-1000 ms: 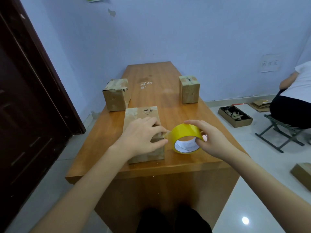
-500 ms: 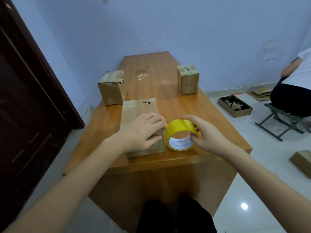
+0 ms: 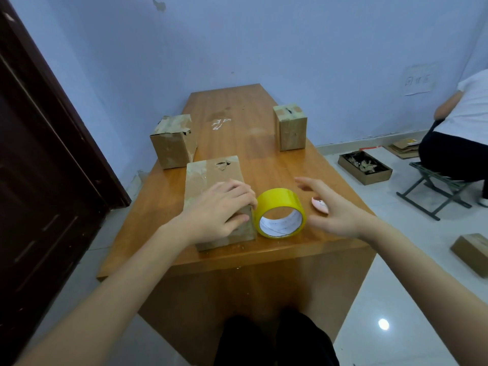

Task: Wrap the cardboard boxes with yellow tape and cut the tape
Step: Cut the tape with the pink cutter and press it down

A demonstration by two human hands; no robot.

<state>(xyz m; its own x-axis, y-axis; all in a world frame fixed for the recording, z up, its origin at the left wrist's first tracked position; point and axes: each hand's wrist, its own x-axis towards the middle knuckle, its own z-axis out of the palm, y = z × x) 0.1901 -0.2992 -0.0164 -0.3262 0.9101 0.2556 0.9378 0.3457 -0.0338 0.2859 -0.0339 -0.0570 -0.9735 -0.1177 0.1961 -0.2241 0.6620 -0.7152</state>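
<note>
A long cardboard box (image 3: 211,175) lies near the front edge of the wooden table (image 3: 264,159). My left hand (image 3: 219,210) rests on its near right corner, fingers bent over the edge, thumb against the box's front face. A roll of yellow tape (image 3: 280,213) stands on edge on the table, touching the box's right side. My right hand (image 3: 332,207) hovers just right of the roll, fingers spread, holding nothing. A small pink object (image 3: 320,205) lies on the table partly behind that hand. Two more cardboard boxes stand farther back, one at the left (image 3: 173,141), one at the right (image 3: 290,126).
A dark door (image 3: 39,154) stands to the left. On the floor at the right sit an open box of scraps (image 3: 364,167), flat cardboard (image 3: 404,147) and another box (image 3: 472,252). A person (image 3: 459,133) sits on a folding stool (image 3: 433,191) there.
My right hand has let go of the tape roll and moved right, fingers opening. The roll now stands alone against the box. My left hand stays on the box.
</note>
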